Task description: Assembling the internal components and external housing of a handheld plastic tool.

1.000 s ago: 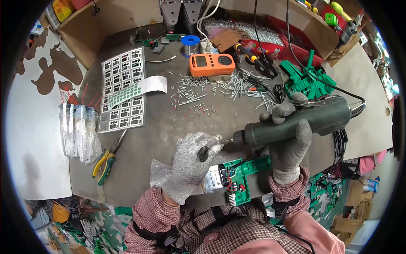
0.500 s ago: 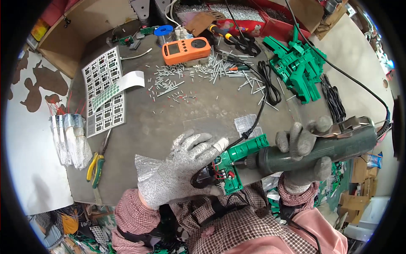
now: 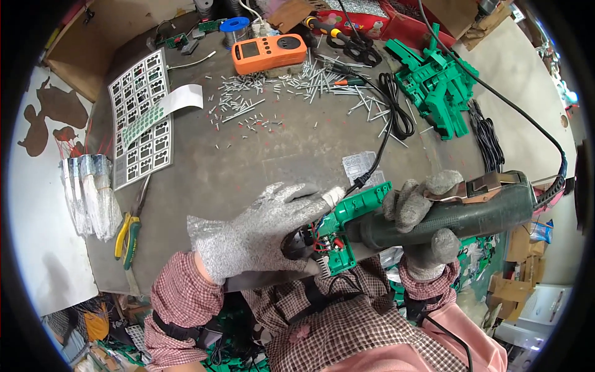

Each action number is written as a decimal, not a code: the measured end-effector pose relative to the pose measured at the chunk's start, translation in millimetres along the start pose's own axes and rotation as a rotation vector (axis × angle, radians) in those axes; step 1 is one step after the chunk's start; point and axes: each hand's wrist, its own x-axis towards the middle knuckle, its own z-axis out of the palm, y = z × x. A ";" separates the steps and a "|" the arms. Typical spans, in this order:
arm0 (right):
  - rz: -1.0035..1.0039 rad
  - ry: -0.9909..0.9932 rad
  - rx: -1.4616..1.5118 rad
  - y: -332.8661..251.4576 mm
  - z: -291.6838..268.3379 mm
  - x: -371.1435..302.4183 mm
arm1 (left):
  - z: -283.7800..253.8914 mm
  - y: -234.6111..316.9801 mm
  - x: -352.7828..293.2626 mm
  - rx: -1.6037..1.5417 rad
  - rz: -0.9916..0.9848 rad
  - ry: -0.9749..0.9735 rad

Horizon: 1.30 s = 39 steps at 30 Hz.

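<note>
My left hand (image 3: 251,232), in a grey knit glove with white tape on one finger, holds a green plastic tool housing (image 3: 365,199) at the table's front edge. Inside the open housing are red wires, small screws and a black round part (image 3: 297,243) partly under my fingers. A black power cord (image 3: 361,180) runs from the housing's top. My right hand (image 3: 414,208), also gloved, is wrapped around a dark green power screwdriver (image 3: 480,217) lying nearly level. Its nose meets the housing's right side; the bit's tip is hard to make out.
Loose screws (image 3: 248,108) cover the table beyond my hands, beside an orange meter (image 3: 269,54). Green housings (image 3: 434,87) are piled at the far right, near coiled black cords (image 3: 488,139). Sticker sheets (image 3: 145,118), pliers (image 3: 128,239) and wrapped silvery parts (image 3: 93,195) lie left.
The screwdriver has moved left, its nose now closer against the housing, with less of the bit showing. My left hand keeps its hold. The whole view has shifted slightly.
</note>
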 end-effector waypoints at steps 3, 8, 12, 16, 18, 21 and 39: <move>0.020 0.029 0.007 0.8 6.1 -2.9 | -1.8 -6.4 3.8 -0.026 0.026 -0.032; -0.014 -0.095 -0.017 7.3 -7.7 -1.5 | -3.8 -9.6 6.8 -0.086 0.040 -0.076; -0.136 -0.258 0.085 22.2 -5.9 5.4 | -6.1 -6.5 11.7 -0.092 -0.015 -0.121; -0.227 -0.511 0.257 32.1 -0.9 17.8 | -3.2 -7.8 10.5 -0.080 0.005 -0.101; -0.147 -0.600 0.294 28.1 0.1 24.9 | -2.0 -11.3 7.7 -0.072 0.023 -0.082; 0.005 -0.638 0.313 22.6 5.0 24.5 | -0.4 -13.3 5.9 -0.068 0.048 -0.058; 0.263 0.075 -0.101 -31.8 -80.5 33.7 | 10.2 26.2 -48.3 0.380 -0.218 0.121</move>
